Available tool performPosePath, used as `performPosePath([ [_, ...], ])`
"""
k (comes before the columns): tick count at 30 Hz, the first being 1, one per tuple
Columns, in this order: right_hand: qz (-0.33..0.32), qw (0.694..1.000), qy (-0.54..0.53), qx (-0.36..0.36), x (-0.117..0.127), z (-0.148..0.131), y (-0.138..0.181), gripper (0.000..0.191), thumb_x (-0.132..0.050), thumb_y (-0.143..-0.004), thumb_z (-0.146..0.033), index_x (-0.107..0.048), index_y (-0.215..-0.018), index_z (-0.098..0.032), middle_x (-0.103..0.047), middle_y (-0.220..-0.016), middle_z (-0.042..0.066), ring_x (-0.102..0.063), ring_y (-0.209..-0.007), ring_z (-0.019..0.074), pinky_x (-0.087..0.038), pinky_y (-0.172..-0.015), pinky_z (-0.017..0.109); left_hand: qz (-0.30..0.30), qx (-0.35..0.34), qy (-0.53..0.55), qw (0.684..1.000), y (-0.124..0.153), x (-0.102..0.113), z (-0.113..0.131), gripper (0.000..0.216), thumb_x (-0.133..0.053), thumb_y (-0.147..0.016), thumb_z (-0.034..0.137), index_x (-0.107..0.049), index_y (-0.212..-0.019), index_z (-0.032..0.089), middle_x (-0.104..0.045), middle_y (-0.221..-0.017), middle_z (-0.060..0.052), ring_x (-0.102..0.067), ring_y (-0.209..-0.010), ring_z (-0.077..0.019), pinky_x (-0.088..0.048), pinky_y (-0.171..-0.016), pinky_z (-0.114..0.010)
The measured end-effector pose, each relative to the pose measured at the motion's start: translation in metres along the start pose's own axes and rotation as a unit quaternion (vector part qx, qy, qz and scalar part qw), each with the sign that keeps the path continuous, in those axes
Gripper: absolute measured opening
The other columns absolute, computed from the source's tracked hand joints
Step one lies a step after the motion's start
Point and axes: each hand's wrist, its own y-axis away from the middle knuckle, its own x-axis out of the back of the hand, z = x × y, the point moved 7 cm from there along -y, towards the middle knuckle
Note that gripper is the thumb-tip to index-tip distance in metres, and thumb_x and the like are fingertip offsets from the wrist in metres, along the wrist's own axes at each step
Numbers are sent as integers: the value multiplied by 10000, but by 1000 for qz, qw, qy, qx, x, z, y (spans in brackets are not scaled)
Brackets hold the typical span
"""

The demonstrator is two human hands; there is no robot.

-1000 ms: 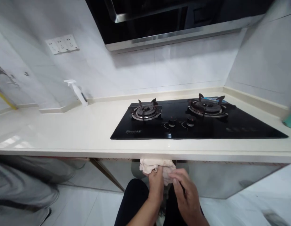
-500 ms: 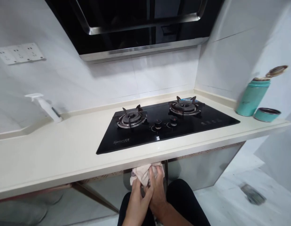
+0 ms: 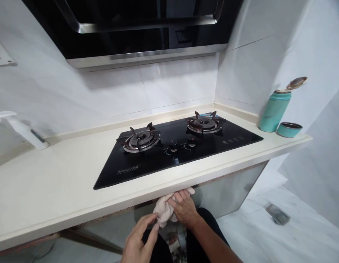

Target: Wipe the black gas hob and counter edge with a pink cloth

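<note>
Just below the front edge of the cream countertop point(image 3: 62, 190), my right hand point(image 3: 184, 208) is closed around a crumpled beige cloth point(image 3: 164, 212). My left hand point(image 3: 138, 239) is lower and to the left, its fingers loosely apart, fingertips touching the cloth's edge. Above them on the counter lies a black glass gas hob point(image 3: 177, 148) with two burners and two knobs.
A white spray bottle point(image 3: 19, 129) stands at the back left of the counter. A teal flask point(image 3: 273, 109) with its lid flipped up and a teal cup point(image 3: 289, 129) sit at the right end. A black range hood point(image 3: 136, 29) hangs overhead. Some small object point(image 3: 277, 214) lies on the white floor.
The view has swung right, so the hob sits further left and the flask is in sight. My left hand has dropped away from the cloth; my right hand now grips it alone.
</note>
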Motion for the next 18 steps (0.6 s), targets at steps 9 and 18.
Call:
performPosePath([
  [9, 40, 994, 29, -94, 45, 64, 20, 331, -525, -905, -178, -611, -1219, -238, -539, -1275, 111, -496, -1244, 298, -442, -1070, 572, 56, -224, -120, 965, -60, 11, 77, 283, -583, -1007, 214, -683, -1270, 248, -729, -1245, -107, -688, -1180, -255, -589, -983, -413],
  [18, 136, 937, 63, -316, 78, 127, 38, 601, -388, -1034, -434, -314, -1547, -129, -309, -1592, 282, -273, -1511, 458, -374, -1104, 753, -106, -287, -275, 911, -131, -66, 113, 406, -595, -1019, 363, -613, -1404, 237, -537, -1532, -187, -541, -1378, -364, -470, -1083, -576],
])
